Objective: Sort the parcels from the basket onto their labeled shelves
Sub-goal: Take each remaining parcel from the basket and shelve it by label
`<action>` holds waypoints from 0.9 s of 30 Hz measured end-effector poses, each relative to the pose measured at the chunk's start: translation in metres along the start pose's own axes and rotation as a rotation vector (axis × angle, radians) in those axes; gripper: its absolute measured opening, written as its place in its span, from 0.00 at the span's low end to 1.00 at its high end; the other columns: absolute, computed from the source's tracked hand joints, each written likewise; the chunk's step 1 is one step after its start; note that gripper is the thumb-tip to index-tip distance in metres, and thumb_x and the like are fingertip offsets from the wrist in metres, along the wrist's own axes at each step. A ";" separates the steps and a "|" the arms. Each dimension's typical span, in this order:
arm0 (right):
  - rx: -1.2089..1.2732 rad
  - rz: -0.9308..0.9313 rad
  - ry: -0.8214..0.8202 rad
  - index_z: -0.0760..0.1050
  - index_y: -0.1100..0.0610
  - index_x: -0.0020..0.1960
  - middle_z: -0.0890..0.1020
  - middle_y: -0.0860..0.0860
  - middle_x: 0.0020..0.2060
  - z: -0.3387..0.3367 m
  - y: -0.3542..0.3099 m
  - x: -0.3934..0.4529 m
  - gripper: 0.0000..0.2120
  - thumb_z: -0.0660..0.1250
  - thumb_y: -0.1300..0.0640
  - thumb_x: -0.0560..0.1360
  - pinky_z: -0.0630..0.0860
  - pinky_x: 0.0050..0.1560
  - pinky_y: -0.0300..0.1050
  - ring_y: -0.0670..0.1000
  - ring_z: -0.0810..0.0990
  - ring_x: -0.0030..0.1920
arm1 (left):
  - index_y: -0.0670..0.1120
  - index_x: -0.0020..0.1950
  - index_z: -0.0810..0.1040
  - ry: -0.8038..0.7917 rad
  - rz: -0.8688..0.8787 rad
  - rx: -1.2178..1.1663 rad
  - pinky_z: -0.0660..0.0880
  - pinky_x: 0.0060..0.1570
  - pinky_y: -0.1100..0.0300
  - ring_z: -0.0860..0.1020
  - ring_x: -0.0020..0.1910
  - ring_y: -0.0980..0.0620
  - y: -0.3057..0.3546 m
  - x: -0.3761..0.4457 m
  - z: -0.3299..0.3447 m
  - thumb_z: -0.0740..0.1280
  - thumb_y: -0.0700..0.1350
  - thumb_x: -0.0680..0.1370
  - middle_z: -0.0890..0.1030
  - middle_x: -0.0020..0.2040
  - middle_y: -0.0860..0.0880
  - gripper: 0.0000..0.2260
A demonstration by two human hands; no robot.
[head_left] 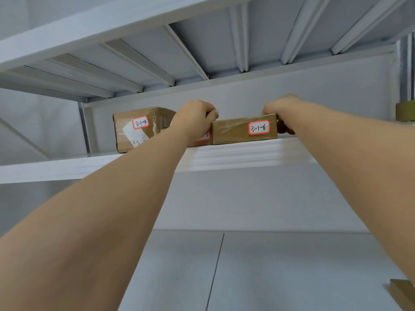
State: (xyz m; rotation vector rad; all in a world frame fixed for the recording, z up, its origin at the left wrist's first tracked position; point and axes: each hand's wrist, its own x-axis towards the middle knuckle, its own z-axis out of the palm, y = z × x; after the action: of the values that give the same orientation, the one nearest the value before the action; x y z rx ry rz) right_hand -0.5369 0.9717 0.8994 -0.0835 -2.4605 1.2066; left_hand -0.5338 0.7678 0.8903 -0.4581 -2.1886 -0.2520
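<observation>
On the high white shelf (235, 153), a taller parcel (139, 129) sat furthest left, with another half hidden behind the wrist. The left hand (195, 117) curled over the left end of the flat brown parcel (243, 130), which rested on the shelf edge; the right hand (280, 106) clamped its right end. It looked light and stiff, its taped skin likely slick, so gripping both ends seemed sensible.

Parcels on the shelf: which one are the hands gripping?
The flat parcel labeled 3-1-6, held at both ends by the left hand and right hand; the taller 3-1-4 parcel sits untouched.
</observation>
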 end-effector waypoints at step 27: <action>-0.368 -1.059 0.197 0.78 0.53 0.55 0.80 0.55 0.53 0.163 -0.189 -0.139 0.12 0.59 0.53 0.77 0.67 0.43 0.47 0.59 0.74 0.59 | 0.43 0.45 0.79 0.050 -0.216 0.808 0.70 0.37 0.55 0.73 0.37 0.45 -0.128 -0.133 -0.184 0.54 0.48 0.80 0.74 0.34 0.49 0.16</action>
State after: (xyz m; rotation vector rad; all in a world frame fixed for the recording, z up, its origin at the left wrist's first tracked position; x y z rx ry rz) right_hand -0.4474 0.7006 0.9103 0.8395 -1.9998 0.2648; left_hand -0.3794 0.5580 0.8939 0.2336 -2.0774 0.4940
